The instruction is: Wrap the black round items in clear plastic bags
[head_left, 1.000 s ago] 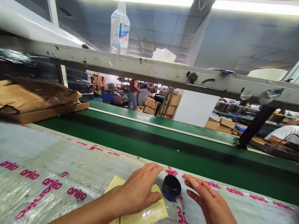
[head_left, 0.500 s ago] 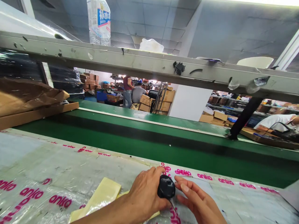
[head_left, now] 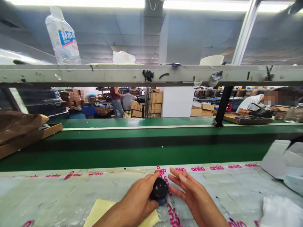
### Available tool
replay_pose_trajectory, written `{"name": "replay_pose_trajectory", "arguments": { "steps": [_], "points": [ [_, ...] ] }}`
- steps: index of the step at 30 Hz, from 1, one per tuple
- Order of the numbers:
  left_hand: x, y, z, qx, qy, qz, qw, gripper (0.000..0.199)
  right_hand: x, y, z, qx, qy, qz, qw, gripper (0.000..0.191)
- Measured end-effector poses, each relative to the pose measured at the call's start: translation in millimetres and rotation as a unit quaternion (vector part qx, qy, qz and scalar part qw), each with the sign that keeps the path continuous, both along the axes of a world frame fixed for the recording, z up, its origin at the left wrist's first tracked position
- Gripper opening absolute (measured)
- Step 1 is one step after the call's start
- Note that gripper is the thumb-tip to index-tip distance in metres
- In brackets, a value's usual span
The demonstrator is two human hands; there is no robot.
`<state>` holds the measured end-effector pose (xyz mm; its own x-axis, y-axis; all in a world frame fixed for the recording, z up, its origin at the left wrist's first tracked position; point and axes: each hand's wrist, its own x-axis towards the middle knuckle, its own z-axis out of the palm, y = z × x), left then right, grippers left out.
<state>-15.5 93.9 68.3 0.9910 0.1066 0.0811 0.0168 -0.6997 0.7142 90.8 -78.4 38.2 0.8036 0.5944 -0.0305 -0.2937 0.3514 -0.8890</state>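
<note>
A round, glossy black object (head_left: 159, 188) is held in my left hand (head_left: 139, 197), whose fingers and thumb wrap its left side. Just right of it, my right hand (head_left: 191, 192) is open, its fingers spread and apart from the object. Yellow paper (head_left: 100, 209) lies under my left wrist on the plastic-covered table (head_left: 59, 195), which is printed with pink "anko" lettering. A thin pale piece shows just below the black object; what it is I cannot make out.
Behind the table runs a green conveyor belt (head_left: 132, 151). A shelf beam (head_left: 106, 74) crosses above, bearing a plastic bottle (head_left: 65, 41). On the left is a cardboard tray (head_left: 30, 138); white packaging (head_left: 281, 160) stands at the right. People are farther back.
The view has levelled and turned right, bringing the white packaging into sight. My left hand still holds the black object; my right hand's fingers are spread slightly more.
</note>
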Motion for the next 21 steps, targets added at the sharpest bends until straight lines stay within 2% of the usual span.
{"name": "replay_pose_trajectory", "arguments": {
  "steps": [2,3,5,7,10,13,15,17,21],
  "points": [
    [7,-8,-5.7,0.026,0.009,0.078,0.997,0.053,-2,0,0.9,-0.014,-0.001,-0.003,1.000,0.054],
    [10,-13,-9.2,0.037,0.019,0.121,0.992,0.048,-3,1,0.5,-0.022,-0.001,-0.003,1.000,0.055],
    [17,-25,-16.6,0.046,0.019,0.190,0.980,0.046,-6,4,-2.2,-0.026,0.005,0.000,1.000,0.056],
    [22,-33,-23.9,0.045,0.015,0.215,0.975,0.048,-7,7,-6.9,-0.013,0.017,0.002,1.000,0.055],
    [26,-34,-31.2,0.029,0.011,0.191,0.981,0.060,-3,8,-14.1,0.020,0.038,0.004,0.999,0.051],
    [25,-28,-31.2,0.032,0.020,0.116,0.993,0.088,4,5,-17.3,0.033,0.064,0.024,0.997,0.051],
    [23,-23,-27.8,0.054,0.044,0.063,0.996,0.100,6,3,-16.5,0.036,0.071,0.043,0.996,0.052],
    [20,-19,-24.0,0.058,0.044,0.039,0.997,0.093,6,3,-14.1,0.043,0.069,0.042,0.996,0.054],
    [15,-14,-22.6,0.013,-0.036,0.097,0.995,0.055,0,7,-10.9,0.038,0.064,0.010,0.997,0.056]
  ]
}}
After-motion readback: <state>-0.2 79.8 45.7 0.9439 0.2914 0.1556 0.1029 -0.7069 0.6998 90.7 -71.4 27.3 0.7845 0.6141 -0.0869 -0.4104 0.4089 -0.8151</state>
